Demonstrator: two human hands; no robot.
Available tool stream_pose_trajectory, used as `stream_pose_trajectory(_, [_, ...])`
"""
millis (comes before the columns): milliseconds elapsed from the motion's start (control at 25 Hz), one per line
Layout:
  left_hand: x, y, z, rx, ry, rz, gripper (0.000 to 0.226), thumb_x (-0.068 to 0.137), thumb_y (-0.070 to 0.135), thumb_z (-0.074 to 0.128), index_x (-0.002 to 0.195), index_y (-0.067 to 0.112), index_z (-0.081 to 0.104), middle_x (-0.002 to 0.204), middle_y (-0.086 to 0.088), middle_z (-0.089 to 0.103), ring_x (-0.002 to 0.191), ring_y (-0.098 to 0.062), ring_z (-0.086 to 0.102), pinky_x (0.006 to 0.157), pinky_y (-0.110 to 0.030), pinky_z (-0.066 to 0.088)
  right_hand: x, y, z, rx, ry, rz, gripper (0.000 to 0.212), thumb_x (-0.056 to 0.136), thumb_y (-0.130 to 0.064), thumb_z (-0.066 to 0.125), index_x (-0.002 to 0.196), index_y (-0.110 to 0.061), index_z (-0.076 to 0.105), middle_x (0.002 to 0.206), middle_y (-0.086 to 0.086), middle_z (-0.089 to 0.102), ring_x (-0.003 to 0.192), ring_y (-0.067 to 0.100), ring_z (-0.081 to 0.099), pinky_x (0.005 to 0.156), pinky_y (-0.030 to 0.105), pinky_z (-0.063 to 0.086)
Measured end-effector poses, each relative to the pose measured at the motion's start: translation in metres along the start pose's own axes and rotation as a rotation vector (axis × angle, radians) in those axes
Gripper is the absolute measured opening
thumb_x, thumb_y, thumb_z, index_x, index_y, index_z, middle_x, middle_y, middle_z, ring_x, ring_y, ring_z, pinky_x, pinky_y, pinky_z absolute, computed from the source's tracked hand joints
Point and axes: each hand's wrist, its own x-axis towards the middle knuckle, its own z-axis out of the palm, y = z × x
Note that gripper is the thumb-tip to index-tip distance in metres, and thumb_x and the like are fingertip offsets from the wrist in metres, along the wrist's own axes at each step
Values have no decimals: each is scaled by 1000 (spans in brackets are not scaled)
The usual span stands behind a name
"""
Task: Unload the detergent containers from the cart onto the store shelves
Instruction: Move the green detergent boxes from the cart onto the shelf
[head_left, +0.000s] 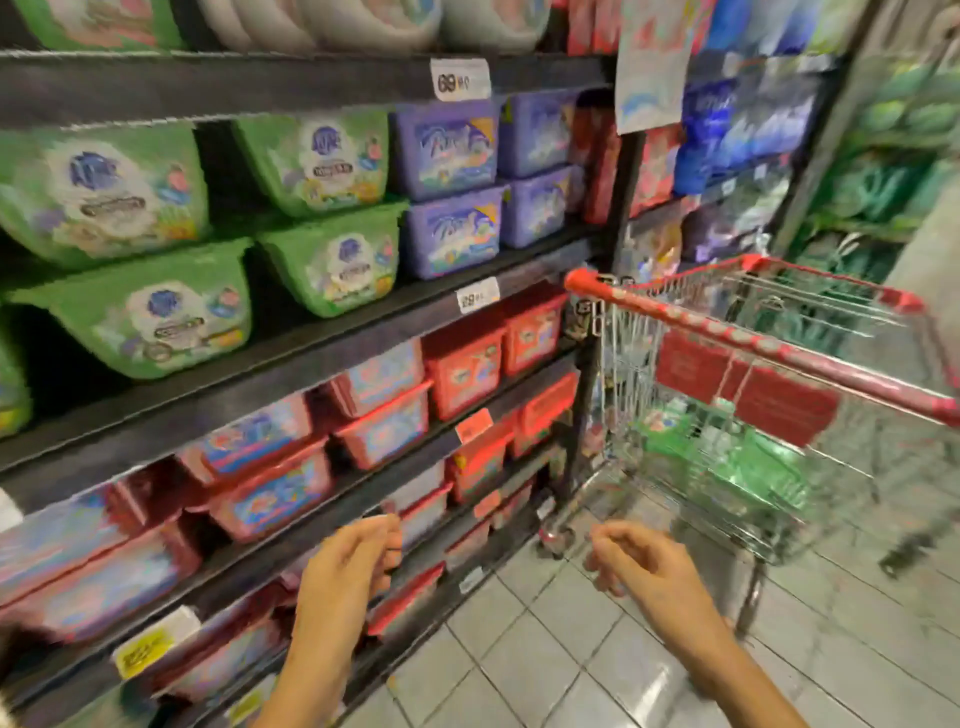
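A wire shopping cart (639, 358) with a red handle stands at the right, beside the shelf end. Green detergent containers (758, 467) lie in its basket, blurred through the mesh. The dark shelves (291, 358) on the left carry green tubs (150, 312), purple tubs (452, 234) and red tubs (462, 369). My left hand (348, 571) hovers in front of the lower shelves with loosely curled fingers, holding nothing. My right hand (644, 566) hangs in the air short of the cart, fingers relaxed and empty.
White price tags (460, 78) hang on the shelf edges, and a yellow one (148, 652) sits low at the left. A paper sign (649, 67) hangs from the upper shelf. More stocked racks stand behind the cart. Grey tiled floor (545, 649) lies underfoot.
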Motion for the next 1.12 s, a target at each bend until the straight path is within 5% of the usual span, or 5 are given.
stream_pose_trajectory(160, [-37, -67, 54, 116, -189, -226, 16, 96, 8, 53, 91, 8, 68, 79, -6, 70, 72, -15, 58, 65, -26, 42, -79, 68, -80, -23, 212, 290, 12, 93, -19, 61, 91, -11, 69, 78, 9, 72, 60, 8, 63, 58, 16, 48])
stream_pose_trajectory(320, [-75, -109, 124, 257, -396, -307, 15, 95, 14, 57, 91, 15, 71, 84, -5, 75, 77, -15, 65, 66, -26, 46, -150, 119, -159, -47, 367, 439, 12, 93, -13, 59, 86, -13, 70, 75, 5, 72, 58, 6, 63, 55, 15, 48])
stream_pose_trajectory(600, [-163, -152, 291, 374, -621, -395, 14, 95, 18, 58, 97, 13, 71, 87, -3, 74, 84, -18, 66, 66, -25, 47, -239, 183, -302, -104, 442, 653, 16, 95, -14, 54, 85, -14, 66, 84, 11, 72, 64, 11, 62, 54, 11, 44])
stream_pose_trajectory(840, [-210, -164, 420, 378, -703, -498, 11, 93, 22, 60, 92, 20, 70, 80, -1, 76, 82, -15, 68, 67, -24, 50, -236, 194, -414, -49, 561, 655, 16, 96, -14, 55, 85, -12, 66, 86, 14, 71, 64, 10, 62, 54, 10, 45])
stream_pose_trajectory(1120, [-158, -174, 578, 441, -753, -496, 16, 95, 22, 58, 91, 13, 71, 88, -9, 73, 85, -19, 66, 73, -27, 48, -147, 217, -551, -8, 651, 628, 12, 96, -18, 55, 92, -12, 66, 83, 7, 69, 67, 13, 62, 58, 15, 46])
